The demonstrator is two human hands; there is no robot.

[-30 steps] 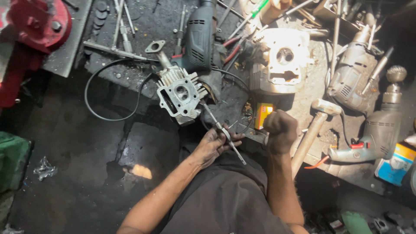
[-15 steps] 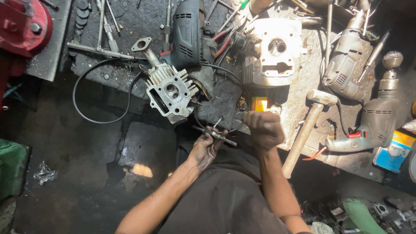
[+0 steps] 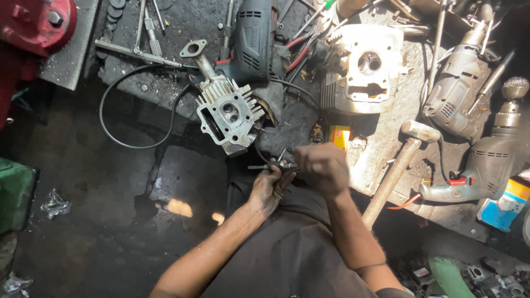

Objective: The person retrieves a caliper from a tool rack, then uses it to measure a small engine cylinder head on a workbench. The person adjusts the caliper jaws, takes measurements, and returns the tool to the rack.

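Observation:
My left hand (image 3: 269, 187) grips a small metal tool with thin rods (image 3: 276, 164) sticking out of it, just below the finned cylinder head (image 3: 227, 113). Close on its right, my right hand (image 3: 322, 168) is a closed fist touching the same tool; what lies inside the fist is hidden. Both hands hover over my dark lap at the near edge of the grimy workbench (image 3: 287, 129).
A grey power drill (image 3: 251, 41) and a pale engine cylinder block (image 3: 364, 69) lie behind the hands. A wooden-handled hammer (image 3: 400, 165) leans at the right, beside two more drills (image 3: 469, 105). A black cable (image 3: 118, 135) loops left. A red machine (image 3: 33, 27) is top left.
The long thin rod tool I held slanted a second ago is now drawn in close between both hands. My right fist has moved left, against the left hand.

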